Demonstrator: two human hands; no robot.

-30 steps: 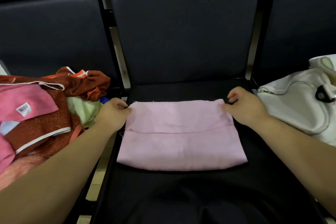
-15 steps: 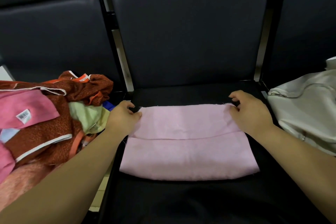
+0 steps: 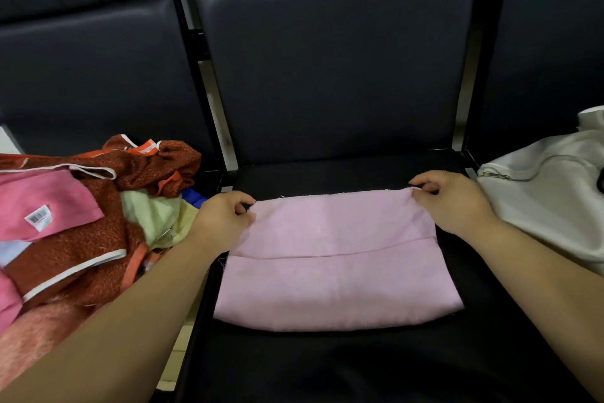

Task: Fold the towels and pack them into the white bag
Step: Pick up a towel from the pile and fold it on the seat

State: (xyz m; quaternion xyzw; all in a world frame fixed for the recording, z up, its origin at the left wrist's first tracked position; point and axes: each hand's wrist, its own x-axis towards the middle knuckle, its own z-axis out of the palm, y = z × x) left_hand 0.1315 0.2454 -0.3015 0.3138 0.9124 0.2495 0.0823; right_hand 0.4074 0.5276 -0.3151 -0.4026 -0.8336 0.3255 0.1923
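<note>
At far left, pile (image 3: 81,223) of towels, cropped by the frame. Next, left hand (image 3: 225,216) pinching the far left corner of pink towel (image 3: 333,265), folded flat on seat (image 3: 327,366). Then right hand (image 3: 454,203) pinching the far right corner, fingertips partly tucked under. At right, bag (image 3: 549,206), cropped.

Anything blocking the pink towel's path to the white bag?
Nothing visible. The towel lies on the seat, the bag beside it on the right; only the right hand, pinching the towel's corner, is between them.
</note>
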